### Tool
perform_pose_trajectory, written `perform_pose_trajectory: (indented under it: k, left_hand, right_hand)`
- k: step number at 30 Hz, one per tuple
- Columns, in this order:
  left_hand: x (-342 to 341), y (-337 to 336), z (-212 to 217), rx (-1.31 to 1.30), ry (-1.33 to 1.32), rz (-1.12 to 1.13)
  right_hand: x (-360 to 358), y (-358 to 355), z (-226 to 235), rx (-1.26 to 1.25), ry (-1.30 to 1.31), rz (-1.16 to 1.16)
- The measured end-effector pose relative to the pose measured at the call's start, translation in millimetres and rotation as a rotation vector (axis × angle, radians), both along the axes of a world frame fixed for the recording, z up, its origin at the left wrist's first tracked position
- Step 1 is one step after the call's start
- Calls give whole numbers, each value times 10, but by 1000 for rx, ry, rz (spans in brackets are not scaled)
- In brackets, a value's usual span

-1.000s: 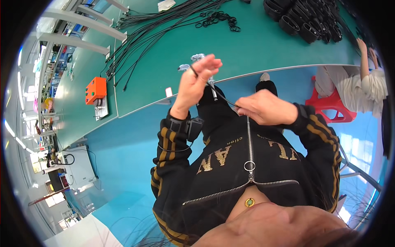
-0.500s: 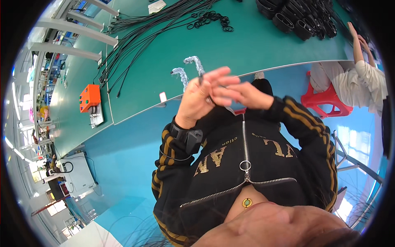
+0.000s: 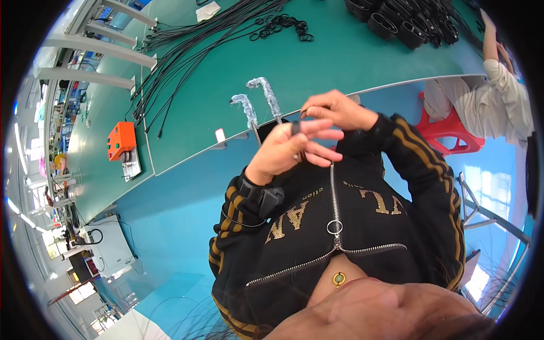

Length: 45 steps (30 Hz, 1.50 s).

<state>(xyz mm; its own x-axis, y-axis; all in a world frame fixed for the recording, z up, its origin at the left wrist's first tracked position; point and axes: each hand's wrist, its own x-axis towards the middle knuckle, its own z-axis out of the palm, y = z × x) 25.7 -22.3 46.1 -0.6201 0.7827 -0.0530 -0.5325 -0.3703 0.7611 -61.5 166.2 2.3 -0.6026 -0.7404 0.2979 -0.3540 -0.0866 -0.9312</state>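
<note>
My left hand (image 3: 289, 148) is held in front of my chest with its fingers stretched out and apart. A black band (image 3: 295, 128) sits around one of its fingers. Just above and to the right, my right hand (image 3: 341, 111) is closed, thumb and fingertips pinched together. Something small and dark shows at those fingertips, too small to name. Close by at the table edge stand two bent rods wrapped in pale blue-white film, a farther hooked rod (image 3: 266, 93) and a nearer hooked rod (image 3: 247, 107). The two hands are near each other, and I cannot tell whether they touch.
Long black cables (image 3: 187, 65) lie across the green table (image 3: 209, 102), with black rings (image 3: 283, 25) beside them. Black strap loops (image 3: 396, 25) are heaped far right. An orange box (image 3: 120, 141) stands at left. Another person (image 3: 493, 90) works at right near a red stool (image 3: 447, 133).
My hands were overlapping and blurred; now they have separated. The right hand has moved up and its fingers have closed, while the left has lowered slightly with fingers still spread.
</note>
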Motion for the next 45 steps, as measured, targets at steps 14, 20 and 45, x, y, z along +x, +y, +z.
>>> perform_pose_trajectory:
  k: [14,20,45]
  left_hand:
    - [-76,-5,-167,-198,217,332]
    - [-187,-109,-80,171,-118,2]
    - [-227,-101,-56,165,66,624]
  right_hand:
    - [-6,150,796,209,431,-68]
    - [132,-18,-230,-53,12,-149]
    - [605,122,11,388,-201,-137]
